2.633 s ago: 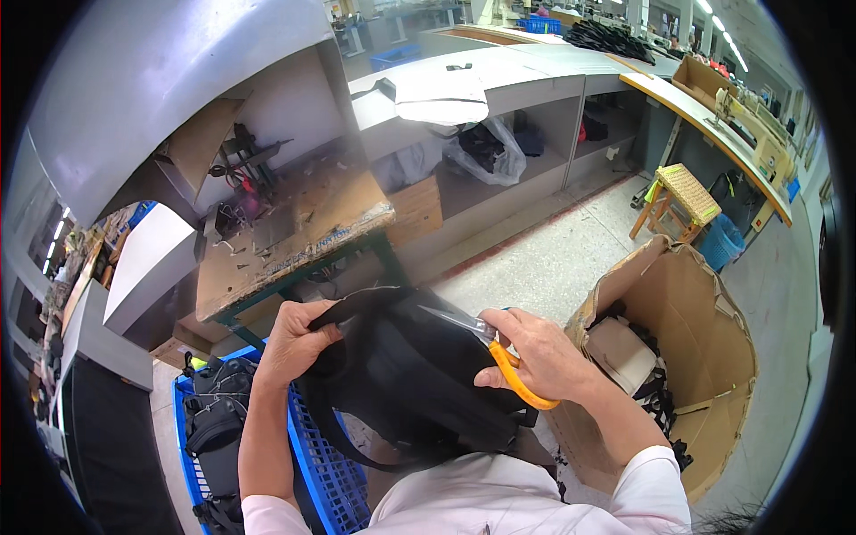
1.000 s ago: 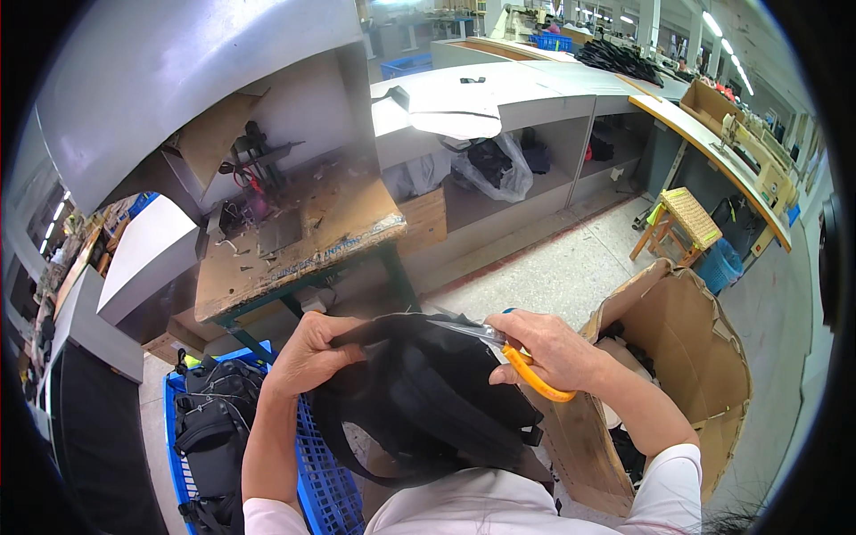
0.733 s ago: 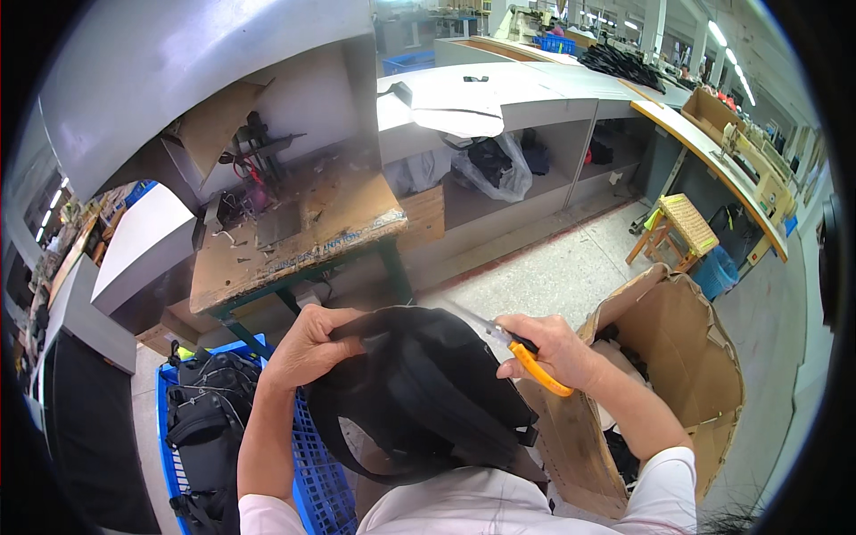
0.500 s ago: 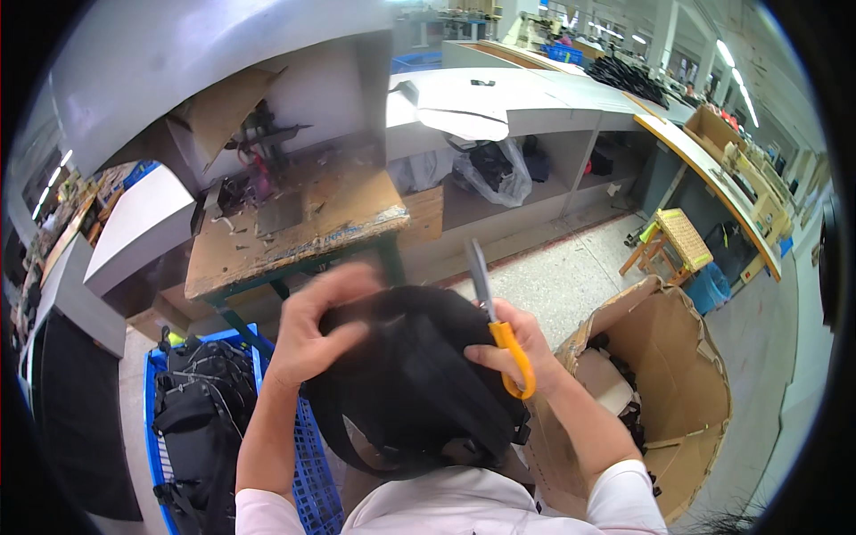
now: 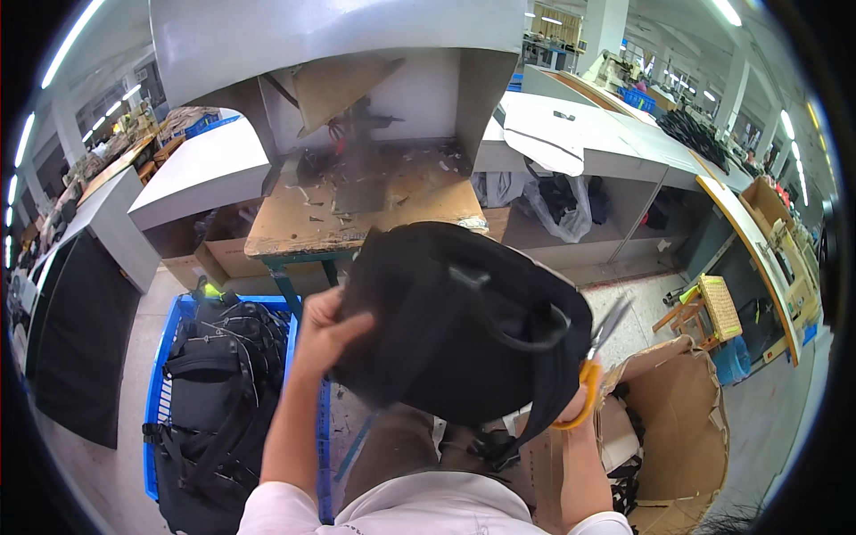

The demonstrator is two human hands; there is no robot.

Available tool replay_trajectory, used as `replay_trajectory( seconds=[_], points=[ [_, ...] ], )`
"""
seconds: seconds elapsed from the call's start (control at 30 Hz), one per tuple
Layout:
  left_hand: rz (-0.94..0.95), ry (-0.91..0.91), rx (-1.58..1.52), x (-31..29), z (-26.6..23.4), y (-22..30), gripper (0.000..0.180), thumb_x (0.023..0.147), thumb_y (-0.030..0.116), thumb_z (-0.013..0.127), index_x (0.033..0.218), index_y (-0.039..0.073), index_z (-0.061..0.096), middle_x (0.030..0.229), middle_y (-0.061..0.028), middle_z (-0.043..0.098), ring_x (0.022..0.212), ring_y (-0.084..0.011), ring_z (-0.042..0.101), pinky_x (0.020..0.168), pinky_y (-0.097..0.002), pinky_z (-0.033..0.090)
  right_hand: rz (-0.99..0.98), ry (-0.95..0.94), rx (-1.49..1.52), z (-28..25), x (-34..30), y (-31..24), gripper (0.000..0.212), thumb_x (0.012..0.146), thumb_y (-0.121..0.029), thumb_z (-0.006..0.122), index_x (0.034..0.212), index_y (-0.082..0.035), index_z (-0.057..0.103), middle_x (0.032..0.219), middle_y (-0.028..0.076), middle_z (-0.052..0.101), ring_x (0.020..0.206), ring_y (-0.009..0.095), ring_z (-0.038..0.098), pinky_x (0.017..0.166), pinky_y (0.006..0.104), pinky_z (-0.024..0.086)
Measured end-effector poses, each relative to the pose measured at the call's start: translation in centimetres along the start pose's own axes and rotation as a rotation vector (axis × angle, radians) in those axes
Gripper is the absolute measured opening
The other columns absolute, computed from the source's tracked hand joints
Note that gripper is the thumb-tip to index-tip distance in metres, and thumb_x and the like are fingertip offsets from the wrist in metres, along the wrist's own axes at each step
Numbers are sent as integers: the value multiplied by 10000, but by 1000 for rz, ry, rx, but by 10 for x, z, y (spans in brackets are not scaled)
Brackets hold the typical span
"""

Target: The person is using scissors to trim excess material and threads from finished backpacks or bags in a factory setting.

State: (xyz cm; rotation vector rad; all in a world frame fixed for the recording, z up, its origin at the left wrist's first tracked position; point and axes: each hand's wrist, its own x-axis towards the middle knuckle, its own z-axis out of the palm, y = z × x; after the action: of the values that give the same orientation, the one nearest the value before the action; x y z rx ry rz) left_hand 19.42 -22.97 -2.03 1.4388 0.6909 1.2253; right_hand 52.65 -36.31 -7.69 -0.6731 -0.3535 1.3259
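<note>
A black fabric bag [image 5: 455,348] is held up in front of me, above my lap, with its far side raised. It is slightly blurred, and a loop of strap shows on its face. My left hand [image 5: 323,332] grips its left edge, the fingertips hidden behind the cloth. At its lower right corner is my right hand [image 5: 578,408], closed round the orange handles of a pair of scissors [image 5: 589,374]. Their blades point up and away to the right, beside the bag. That hand's fingers are partly covered by the bag. A black buckle [image 5: 499,448] dangles below the bag.
Left of me stands a blue crate [image 5: 157,357] heaped with black bags [image 5: 209,383]. A torn cardboard box [image 5: 687,428] holding dark pieces stands at my right. Ahead is a worn wooden worktable [image 5: 294,218] under a grey hood. A yellow-topped stool [image 5: 713,303] stands farther right.
My view has swung left. The bag has been turned and lifted, so another face shows and its far edge overlaps the worktable. The scissors stay in my right hand, now farther right.
</note>
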Motion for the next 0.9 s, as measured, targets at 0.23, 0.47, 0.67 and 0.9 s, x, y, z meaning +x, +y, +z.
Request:
replay_trajectory(
  seconds=[0.23, 0.47, 0.67, 0.9],
  points=[
    [-34, -553, 347, 40, -14, 52, 279, 699, -50, 738, 965, -29, 659, 828, -3, 672, 740, -44, 501, 701, -226, 442, -231, -265, -1103, 17, -31, -56, 732, 670, -344, 824, 1256, -75, 477, 937, 13, 513, 866, 124, 504, 760, 276, 420],
    [-42, -719, 259, 34, 20, 19, 321, 693, -48, 718, 1007, -26, 652, 861, -139, 683, 715, -111, 577, 723, -241, 452, -388, -621, -1820, 89, -14, -101, 707, 678, -438, 792, 1205, -71, 496, 938, 135, 553, 877, 317, 560, 761, 402, 454],
    [89, -740, 279, 33, 39, 18, 313, 697, -3, 748, 995, -30, 653, 799, -158, 666, 636, -147, 575, 660, -250, 453, -315, -767, -2023, 121, -5, -108, 656, 710, -510, 743, 1160, -88, 518, 890, 153, 551, 858, 327, 556, 732, 412, 443],
    [92, -764, 304, 32, 41, 14, 366, 700, -6, 743, 1053, -16, 647, 838, -174, 664, 672, -166, 609, 683, -250, 457, -262, -901, -2114, 133, -4, -115, 599, 757, -519, 699, 1126, -80, 526, 838, 152, 558, 832, 324, 565, 704, 413, 441]
  ],
)
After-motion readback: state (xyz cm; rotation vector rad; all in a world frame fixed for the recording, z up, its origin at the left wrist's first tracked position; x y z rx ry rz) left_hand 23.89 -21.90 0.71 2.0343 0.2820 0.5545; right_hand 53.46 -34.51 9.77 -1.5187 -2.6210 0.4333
